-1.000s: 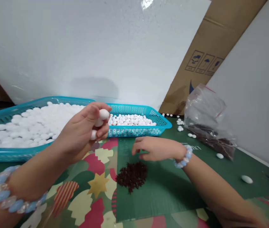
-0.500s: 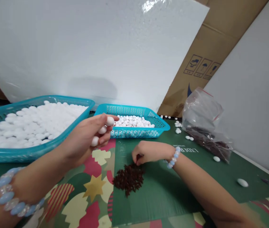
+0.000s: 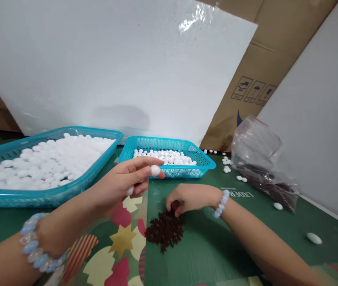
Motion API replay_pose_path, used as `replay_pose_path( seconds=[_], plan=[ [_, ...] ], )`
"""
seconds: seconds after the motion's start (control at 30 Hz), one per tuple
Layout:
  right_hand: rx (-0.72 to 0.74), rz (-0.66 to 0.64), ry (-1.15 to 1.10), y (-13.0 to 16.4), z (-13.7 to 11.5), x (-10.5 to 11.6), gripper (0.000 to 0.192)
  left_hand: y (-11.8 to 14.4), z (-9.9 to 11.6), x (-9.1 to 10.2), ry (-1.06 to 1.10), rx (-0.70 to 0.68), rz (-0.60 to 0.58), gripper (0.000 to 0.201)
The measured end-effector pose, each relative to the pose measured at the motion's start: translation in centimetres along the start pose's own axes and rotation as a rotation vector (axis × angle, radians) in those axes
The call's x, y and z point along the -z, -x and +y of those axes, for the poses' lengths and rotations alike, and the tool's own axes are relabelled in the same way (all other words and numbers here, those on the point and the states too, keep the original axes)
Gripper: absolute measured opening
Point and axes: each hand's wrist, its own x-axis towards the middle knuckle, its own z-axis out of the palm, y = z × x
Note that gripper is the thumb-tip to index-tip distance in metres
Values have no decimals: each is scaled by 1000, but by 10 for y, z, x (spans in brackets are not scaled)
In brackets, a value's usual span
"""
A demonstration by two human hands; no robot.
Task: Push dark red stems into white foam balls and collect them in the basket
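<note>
My left hand (image 3: 131, 178) is closed, with a small white ball (image 3: 155, 171) pinched between thumb and fingers. A second white ball (image 3: 130, 190) shows lower in the same hand, partly hidden by the palm. Over the far right edge of a heap of small dark brown pieces (image 3: 165, 231), my right hand (image 3: 191, 198) has its fingertips pressed together. Whether a brown piece is between those fingertips is hard to see. Behind the hands stands a small blue basket (image 3: 169, 171) with white balls (image 3: 171, 157) in it.
A larger blue basket (image 3: 37, 195) of white balls is at the left. At the right leans a clear bag (image 3: 264, 167) with brown pieces inside. Loose white balls (image 3: 314, 238) lie around it. A white board (image 3: 112, 71) and cardboard (image 3: 246, 63) stand behind.
My left hand has turned and shifted right; fewer white balls show in it now. My right hand stays at the brown heap, fingers moved slightly. The whole view has shifted a little.
</note>
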Motion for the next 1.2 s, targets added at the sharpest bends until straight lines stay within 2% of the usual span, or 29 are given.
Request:
replay_pose_path(
  seconds=[0.23,0.43,0.57,0.67,0.83,0.93,1.07,1.2],
  plan=[
    [-17,58,13,-1,-2,0,9,-3,-5,2,-35,-48,-20,14],
    [40,104,-3,9,-9,6,8,-2,-8,5,-11,-49,-70,34],
    [29,164,-15,17,-16,11,7,-2,-11,5,-27,-47,-104,31],
    [74,265,-94,25,-22,16,4,0,-11,2,-44,-31,-111,23],
    [342,505,-320,39,-34,20,3,3,-12,-1,-31,-22,-138,18],
    [436,645,-404,43,-40,19,8,4,-14,-1,-2,-13,-187,11],
    [435,781,-482,42,-47,17,17,5,-16,-2,66,-33,-260,10],
    [405,828,-617,41,-50,16,8,6,-16,-3,92,-54,-212,12]
  ],
)
